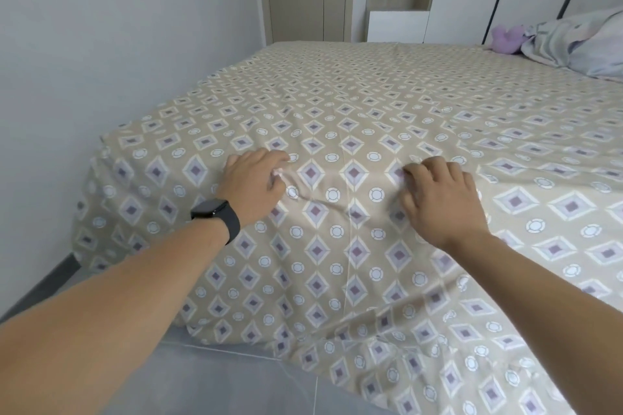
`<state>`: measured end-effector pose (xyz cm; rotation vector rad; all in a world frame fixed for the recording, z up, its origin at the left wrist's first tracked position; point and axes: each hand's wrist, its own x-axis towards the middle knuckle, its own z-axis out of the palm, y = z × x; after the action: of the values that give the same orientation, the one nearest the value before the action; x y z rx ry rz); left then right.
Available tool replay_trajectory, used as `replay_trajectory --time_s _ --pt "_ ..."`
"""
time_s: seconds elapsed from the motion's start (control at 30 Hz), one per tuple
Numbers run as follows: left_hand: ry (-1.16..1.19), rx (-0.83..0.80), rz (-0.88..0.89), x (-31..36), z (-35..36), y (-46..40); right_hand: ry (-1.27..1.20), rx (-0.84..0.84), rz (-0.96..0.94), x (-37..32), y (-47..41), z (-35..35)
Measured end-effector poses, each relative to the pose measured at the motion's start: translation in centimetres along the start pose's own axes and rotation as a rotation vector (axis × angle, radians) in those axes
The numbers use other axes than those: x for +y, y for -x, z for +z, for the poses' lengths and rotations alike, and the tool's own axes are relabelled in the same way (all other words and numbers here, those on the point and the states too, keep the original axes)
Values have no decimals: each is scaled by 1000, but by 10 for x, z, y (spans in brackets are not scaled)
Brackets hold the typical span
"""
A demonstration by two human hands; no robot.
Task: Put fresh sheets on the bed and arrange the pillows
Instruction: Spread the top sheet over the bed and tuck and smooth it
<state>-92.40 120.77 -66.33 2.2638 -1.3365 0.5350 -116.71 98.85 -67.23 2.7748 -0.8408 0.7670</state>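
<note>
Two hands: left hand [253, 178] and right hand [441, 199] each pinch the sheet [337, 104] mid-frame; pillow [580, 44] upper right, nearer right hand.

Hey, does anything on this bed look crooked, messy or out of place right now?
Yes. The sheet is rumpled between the left hand and right hand, which both pinch up folds near the bed's foot. The near corner hangs loose and uneven toward the floor. The pillow lies bunched by the headboard beside a purple toy.
</note>
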Motion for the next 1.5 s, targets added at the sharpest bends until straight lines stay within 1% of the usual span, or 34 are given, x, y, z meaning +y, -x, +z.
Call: replay_trajectory --time_s 0.13,0.2,0.27,0.3,0.37,0.43,0.53,0.57,0.63,0.67,0.73,0.77,0.8,0.83,0.9,0.97,1.03,1.07,1.13,1.2,1.27,1.3,1.37,1.43,1.5 --pt "72 -37 -51 2 -4 -46 -86 -105 -137 -47 -52 9" --pt "10 -39 -8 -1 -2 -71 -132 -132 -173 -68 -87 13" --pt "-89 -44 21 -9 3 -89 -138 -171 -170 -79 -117 18" --pt "-112 -97 10 -17 8 -97 -136 -212 -164 -80 -130 25" --pt "-96 -297 -44 -30 20 -100 -140 -370 -144 -75 -140 38" --pt "-93 -479 -56 -41 30 -97 -141 -517 -138 -71 -139 46" --pt "-97 -595 -74 -41 27 -93 -99 -590 -144 -74 -133 38" --pt "-91 -637 -116 -35 18 -92 -86 -628 -146 -77 -129 29" --pt "-60 -746 -202 -20 -10 -85 -100 -762 -127 -81 -117 4" --pt "-35 -842 -219 -12 -30 -82 -96 -864 -132 -81 -114 -9" --pt "66 -1137 -333 10 -84 -85 -85 -1149 -130 -78 -119 -57" --pt "118 -1294 -411 20 -115 -95 -78 -1306 -146 -75 -133 -92" --pt "169 -1423 -464 31 -151 -109 -63 -1425 -143 -75 -150 -137" --pt "200 -1437 -471 46 -184 -128 -53 -1445 -131 -76 -171 -179" --pt "281 -1325 -420 76 -256 -173 -94 -1409 -123 -86 -214 -267" --pt "373 -1276 -375 103 -324 -206 -252 -1394 -53 -102 -242 -344" --pt "377 -1325 -336 115 -391 -226 -415 -1401 37 -119 -260 -414" --pt "368 -1345 -307 117 -415 -225 -456 -1416 61 -127 -259 -437" --pt "340 -1392 -272 115 -475 -227 -452 -1481 107 -143 -260 -489" --pt "383 -1413 -283 106 -517 -225 -445 -1556 142 -156 -257 -519" --pt "389 -1439 -286 91 -549 -227 -415 -1560 139 -165 -263 -542" --pt "371 -1454 -282 83 -558 -226 -418 -1519 130 -169 -265 -550" --pt "331 -1459 -288 67 -563 -225 -499 -1403 181 -176 -269 -555" --pt "334 -1381 -344 58 -562 -228 -616 -1288 289 -181 -270 -553" --pt "428 -1300 -472 52 -556 -227 -687 -1261 364 -188 -270 -547"
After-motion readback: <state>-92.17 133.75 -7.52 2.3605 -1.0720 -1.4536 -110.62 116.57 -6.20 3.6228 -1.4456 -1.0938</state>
